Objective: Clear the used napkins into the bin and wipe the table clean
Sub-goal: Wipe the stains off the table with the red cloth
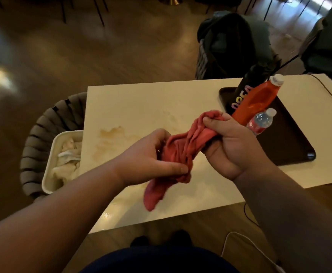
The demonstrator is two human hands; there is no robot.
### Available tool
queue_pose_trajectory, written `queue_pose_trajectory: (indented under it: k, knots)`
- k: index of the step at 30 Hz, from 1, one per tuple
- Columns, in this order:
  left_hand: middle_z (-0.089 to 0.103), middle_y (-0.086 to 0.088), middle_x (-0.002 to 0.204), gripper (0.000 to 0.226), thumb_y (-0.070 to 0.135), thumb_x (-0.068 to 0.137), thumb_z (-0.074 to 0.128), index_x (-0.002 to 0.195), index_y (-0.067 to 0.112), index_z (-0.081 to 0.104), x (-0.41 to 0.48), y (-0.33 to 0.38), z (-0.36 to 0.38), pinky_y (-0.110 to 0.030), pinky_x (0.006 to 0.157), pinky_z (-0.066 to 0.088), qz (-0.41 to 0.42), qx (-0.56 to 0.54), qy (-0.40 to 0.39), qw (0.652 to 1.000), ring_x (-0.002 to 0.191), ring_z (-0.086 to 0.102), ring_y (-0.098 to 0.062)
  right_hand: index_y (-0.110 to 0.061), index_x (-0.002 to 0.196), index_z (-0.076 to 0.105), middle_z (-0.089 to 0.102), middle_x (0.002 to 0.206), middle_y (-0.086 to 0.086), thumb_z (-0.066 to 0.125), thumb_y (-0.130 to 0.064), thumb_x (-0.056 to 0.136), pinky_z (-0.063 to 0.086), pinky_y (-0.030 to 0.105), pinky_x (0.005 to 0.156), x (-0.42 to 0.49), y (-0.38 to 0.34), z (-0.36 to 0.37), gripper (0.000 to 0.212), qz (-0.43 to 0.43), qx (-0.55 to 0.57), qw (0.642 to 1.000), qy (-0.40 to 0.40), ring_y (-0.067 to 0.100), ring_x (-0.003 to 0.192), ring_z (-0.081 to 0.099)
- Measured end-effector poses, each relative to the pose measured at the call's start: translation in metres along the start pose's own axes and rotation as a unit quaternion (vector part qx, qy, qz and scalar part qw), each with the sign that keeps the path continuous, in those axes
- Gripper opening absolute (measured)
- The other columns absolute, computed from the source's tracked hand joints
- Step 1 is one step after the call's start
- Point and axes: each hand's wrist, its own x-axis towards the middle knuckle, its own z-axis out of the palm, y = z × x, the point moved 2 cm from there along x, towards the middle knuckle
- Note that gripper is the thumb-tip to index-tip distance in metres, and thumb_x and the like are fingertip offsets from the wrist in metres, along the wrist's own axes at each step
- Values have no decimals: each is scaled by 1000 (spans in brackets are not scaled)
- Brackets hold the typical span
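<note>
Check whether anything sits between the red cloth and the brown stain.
Nothing visible does. The left hand and right hand grip the red cloth above the table; the brown stain lies on bare tabletop left of it. The tray of bottles sits to the right.

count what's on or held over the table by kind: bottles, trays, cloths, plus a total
bottles: 3 (black bottle, orange bottle, clear water bottle)
trays: 1 (dark tray)
cloths: 1 (red cloth, gripped by the left hand and the right hand)
total: 5
</note>
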Motion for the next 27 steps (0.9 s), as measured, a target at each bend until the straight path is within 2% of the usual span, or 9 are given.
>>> queue_pose_trajectory:
  k: [2,5,8,13,17,20,23,25,27]
  knots:
    - [75,5,104,36,15,88,73,119,33,65,0,10,14,-43,94,58,25,25,24,999,98,73,-12,-6,103,58,65,78,8,51,1,97,61,35,69,2,-5,6,12,16,-10,999,-35,17,68,68]
    - [77,-2,97,37,-5,92,54,112,24,67,-2,11,24,-46,88,60,20,-24,55,998,89,75,-20,-9,103,55,60,73,7,46,7,96,50,27,51,4,-24,-4,19,4,-66,996,-51,16,56,57]
    - [74,-16,89,25,-5,89,54,97,13,69,-4,4,18,-57,78,60,-24,-20,164,986,81,72,-34,-10,109,53,55,79,10,39,15,93,35,24,46,5,-43,-32,33,19,-143,988,-48,15,55,48]
    - [73,-14,85,15,17,93,58,93,14,72,-11,4,19,-55,78,61,-43,-20,257,965,79,72,-28,2,115,59,60,89,17,36,17,93,38,25,47,2,-36,-73,35,220,-309,919,-108,16,60,51]
    - [71,-21,102,19,22,105,53,114,10,64,-14,1,33,-53,83,58,-88,-250,227,937,87,70,-33,0,101,58,56,84,17,33,11,94,45,35,62,1,-20,-86,28,245,-264,929,-89,21,64,54]
    - [67,-28,121,40,37,102,56,125,5,60,-14,-10,45,-57,90,57,-145,-411,202,877,105,68,-42,3,115,62,67,108,23,42,-8,99,58,48,85,0,2,-87,28,242,-76,966,-40,33,90,70]
    - [64,-26,122,55,33,94,68,132,-3,53,-20,-24,47,-47,88,60,-113,-501,120,849,108,67,-40,-1,133,62,63,132,25,54,-45,97,48,58,103,-7,27,-87,57,297,-2,952,-70,42,120,63]
    - [57,-21,130,84,9,86,74,156,13,28,-27,-38,40,-44,80,61,-105,-521,100,841,102,71,-34,1,139,54,61,133,28,65,-33,91,57,55,90,-15,42,-86,60,326,-61,938,-104,43,113,66]
    - [49,-25,139,107,-12,84,67,161,33,9,-36,-54,31,-47,79,62,-146,-464,122,865,105,71,-38,-3,143,45,57,131,32,63,3,89,63,44,71,-13,52,-90,58,312,-155,935,-58,41,98,71]
